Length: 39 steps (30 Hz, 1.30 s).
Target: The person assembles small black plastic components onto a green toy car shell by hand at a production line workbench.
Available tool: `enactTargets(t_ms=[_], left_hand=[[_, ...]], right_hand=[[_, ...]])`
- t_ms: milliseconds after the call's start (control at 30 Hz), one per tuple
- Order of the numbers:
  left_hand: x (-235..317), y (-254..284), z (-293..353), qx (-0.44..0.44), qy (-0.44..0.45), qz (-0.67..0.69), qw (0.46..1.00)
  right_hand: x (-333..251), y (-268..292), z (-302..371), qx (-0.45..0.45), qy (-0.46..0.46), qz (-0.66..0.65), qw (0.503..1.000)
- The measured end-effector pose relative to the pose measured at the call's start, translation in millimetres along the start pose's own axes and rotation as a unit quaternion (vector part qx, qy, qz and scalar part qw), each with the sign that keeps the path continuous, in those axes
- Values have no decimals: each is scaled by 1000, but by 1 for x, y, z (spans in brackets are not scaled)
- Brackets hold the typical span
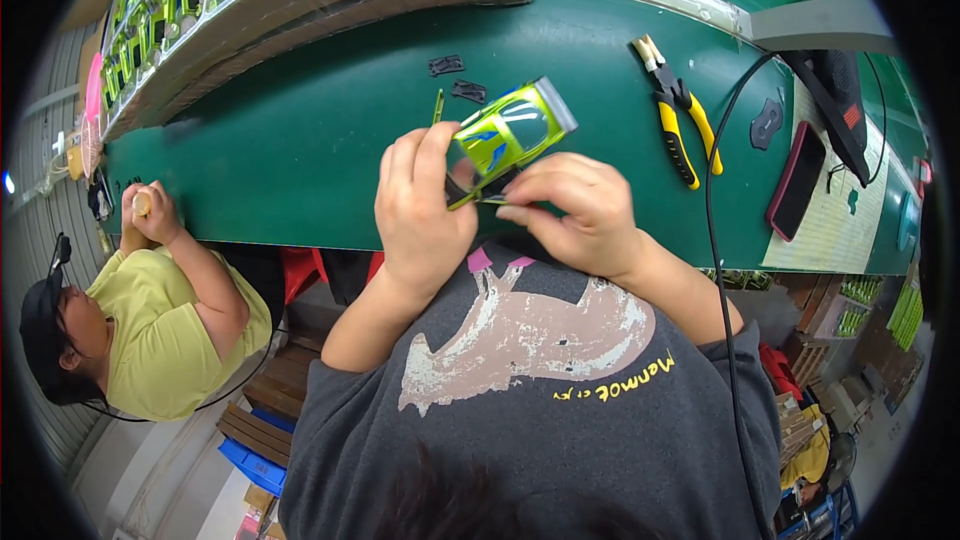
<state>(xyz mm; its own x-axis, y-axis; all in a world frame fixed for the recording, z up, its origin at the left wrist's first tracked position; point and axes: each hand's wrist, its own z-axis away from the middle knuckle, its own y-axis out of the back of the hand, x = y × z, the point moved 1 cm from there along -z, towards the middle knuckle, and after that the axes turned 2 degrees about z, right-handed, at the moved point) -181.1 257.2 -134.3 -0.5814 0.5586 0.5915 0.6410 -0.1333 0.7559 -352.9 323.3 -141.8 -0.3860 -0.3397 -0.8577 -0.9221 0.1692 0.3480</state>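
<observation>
A bright green toy car body (505, 135) with dark windows and blue markings is tilted in front of my chest. My left hand (420, 210) is closed round its left end, fingers over the top. At the car's lower edge, my right hand (585, 210) has thumb and forefinger pinched together; what lies between them is too small to make out. A thin green strip (438, 106) sticks up beyond my left fingers. Past the car, a small black plastic part (446, 65) and a second black part (468, 91) lie on the green table (330, 130).
Yellow-and-black pliers (683, 120) lie right of my hands, beside a hanging black cable (712, 200). Farther right are a flat black piece (766, 125) and a phone (797, 180). A cardboard tray (330, 15) of green car bodies stands far left. A co-worker (170, 330) sits at left.
</observation>
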Motion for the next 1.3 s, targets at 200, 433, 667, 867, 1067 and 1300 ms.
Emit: enactTargets(t_ms=[200, 433, 667, 867, 1067, 1300], left_hand=[[-50, 39, 15, 147, 107, -2, 983], [-64, 49, 15, 149, 133, 101, 975], [-56, 42, 17, 105, 66, 145, 982], [-26, 31, 4, -21, -59, 238, 969], [-8, 22, -7, -96, -114, 278, 949], [2, 4, 0, -122, -78, 353, 924]], right_hand=[[37, -4, -55, -67, -132, 36, 988], [68, -41, -101, -19, -154, 309, 938], [60, -11, -89, -43, -263, 38, 963], [11, 28, -27, -87, -194, -106, 971], [-2, 54, -1, 38, -279, -158, 946], [-9, 57, -10, 38, -155, -180, 971]])
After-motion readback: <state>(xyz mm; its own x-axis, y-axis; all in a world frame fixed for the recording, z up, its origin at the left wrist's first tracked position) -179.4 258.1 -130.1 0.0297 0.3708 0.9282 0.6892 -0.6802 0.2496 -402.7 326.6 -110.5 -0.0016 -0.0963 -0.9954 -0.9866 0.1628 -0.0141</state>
